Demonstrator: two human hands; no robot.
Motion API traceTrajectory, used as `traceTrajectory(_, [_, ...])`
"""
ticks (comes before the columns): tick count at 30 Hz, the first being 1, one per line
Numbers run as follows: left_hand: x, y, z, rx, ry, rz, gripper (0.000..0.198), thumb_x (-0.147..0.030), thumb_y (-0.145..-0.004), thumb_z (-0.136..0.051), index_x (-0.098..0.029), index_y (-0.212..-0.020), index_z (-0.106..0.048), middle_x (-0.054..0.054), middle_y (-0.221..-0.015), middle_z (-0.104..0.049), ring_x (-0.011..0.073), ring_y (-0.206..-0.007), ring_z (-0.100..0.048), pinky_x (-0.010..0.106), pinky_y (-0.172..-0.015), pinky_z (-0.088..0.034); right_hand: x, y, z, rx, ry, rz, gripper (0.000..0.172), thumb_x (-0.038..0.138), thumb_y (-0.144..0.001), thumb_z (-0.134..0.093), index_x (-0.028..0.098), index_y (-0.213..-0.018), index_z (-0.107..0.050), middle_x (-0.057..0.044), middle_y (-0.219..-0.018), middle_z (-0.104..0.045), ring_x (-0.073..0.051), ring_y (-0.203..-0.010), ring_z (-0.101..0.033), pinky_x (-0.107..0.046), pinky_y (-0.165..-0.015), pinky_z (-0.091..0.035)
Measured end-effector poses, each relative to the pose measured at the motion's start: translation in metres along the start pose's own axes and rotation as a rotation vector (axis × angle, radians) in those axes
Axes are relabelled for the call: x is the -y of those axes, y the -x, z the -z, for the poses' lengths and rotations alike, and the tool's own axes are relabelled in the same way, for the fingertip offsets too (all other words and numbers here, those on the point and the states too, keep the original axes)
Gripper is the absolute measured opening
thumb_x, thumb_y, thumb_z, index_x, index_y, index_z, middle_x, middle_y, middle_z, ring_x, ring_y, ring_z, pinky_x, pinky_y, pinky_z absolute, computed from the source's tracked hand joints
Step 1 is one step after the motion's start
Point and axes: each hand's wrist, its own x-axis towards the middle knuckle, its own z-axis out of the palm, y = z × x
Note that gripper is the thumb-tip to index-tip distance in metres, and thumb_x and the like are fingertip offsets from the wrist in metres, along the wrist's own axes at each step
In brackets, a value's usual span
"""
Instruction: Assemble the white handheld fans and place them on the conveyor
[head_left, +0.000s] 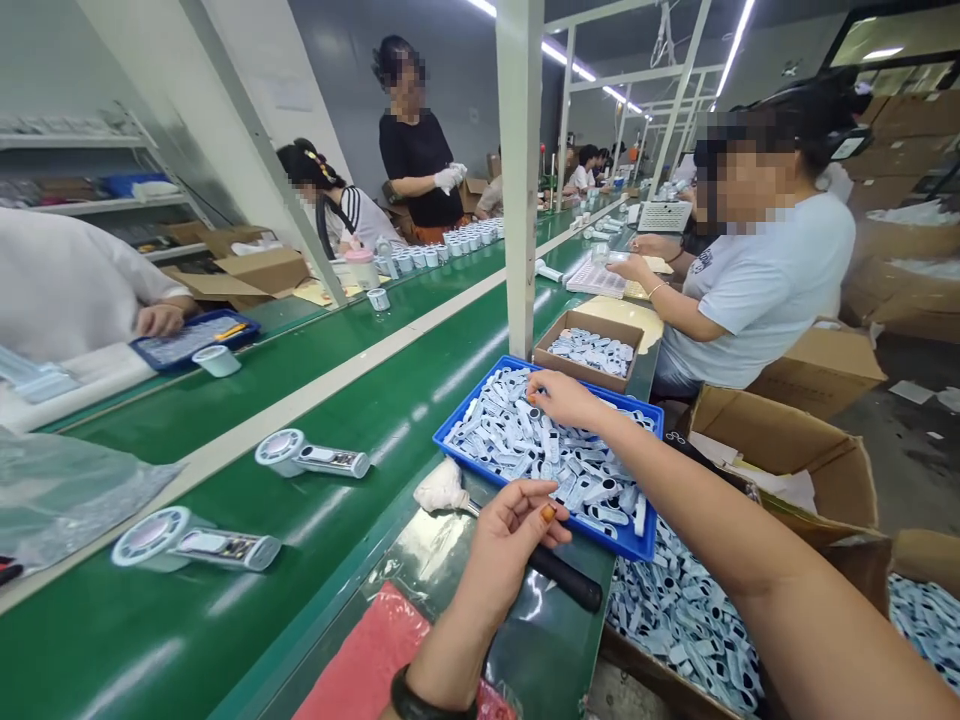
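Note:
A blue tray (646, 540) is heaped with small pale-blue plastic casing pieces (525, 430), many with a dark oval spot. My right hand (564, 400) reaches over its far part, fingers bunched down among the pieces; whatever lies between the fingertips is hidden. Just in front of the tray's near edge is my left hand (514, 530), its fingers loosely curved and apart, with nothing visible in them. Below it, a tool with a black handle (566, 578) lies on the bench, a whitish wrapped lump (441, 487) at its far end.
Two pale-blue handheld units with round heads, a nearer one (196, 543) and a farther one (311, 456), lie on the green conveyor belt (300, 570). A metal post (519, 180) rises behind the tray. Boxes (787, 450) stand at right. Co-workers (765, 270) sit along the line.

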Motion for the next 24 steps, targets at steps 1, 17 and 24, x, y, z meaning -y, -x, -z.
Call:
traceTrajectory(1, [-0.001, 0.001, -0.001, 0.003, 0.003, 0.010, 0.046, -0.050, -0.081, -0.081, -0.015, -0.108, -0.070, 0.009, -0.090, -0.074, 0.0180, -0.071, -0.070, 0.028, -0.068, -0.051, 0.002, -0.001, -0.003, 0.029, 0.002, 0.018, 0.015, 0.007, -0.087, -0.062, 0.021, -0.082, -0.063, -0.011, -0.130, -0.066, -0.033, -0.132, -0.055, -0.057, -0.112, -0.040])
traceTrajectory(17, [-0.007, 0.003, -0.004, 0.010, -0.021, 0.013, 0.046, -0.051, -0.079, -0.081, -0.015, -0.105, -0.069, 0.008, -0.087, -0.073, 0.0177, -0.070, -0.068, 0.027, -0.067, -0.049, 0.031, 0.110, 0.040, 0.297, -0.006, 0.218, 0.016, 0.020, -0.098, -0.052, 0.028, -0.094, -0.065, -0.003, -0.144, -0.059, -0.027, -0.134, -0.053, -0.058, -0.110, -0.041])
traceTrajectory(24, [-0.008, 0.004, -0.004, 0.016, -0.049, 0.004, 0.044, -0.049, -0.081, -0.079, -0.016, -0.107, -0.069, 0.009, -0.089, -0.073, 0.0189, -0.072, -0.069, 0.029, -0.068, -0.050, 0.026, 0.132, 0.053, 0.173, -0.033, 0.123, 0.013, 0.027, -0.098, -0.050, 0.028, -0.093, -0.062, -0.004, -0.137, -0.064, -0.027, -0.127, -0.058, -0.053, -0.105, -0.046])
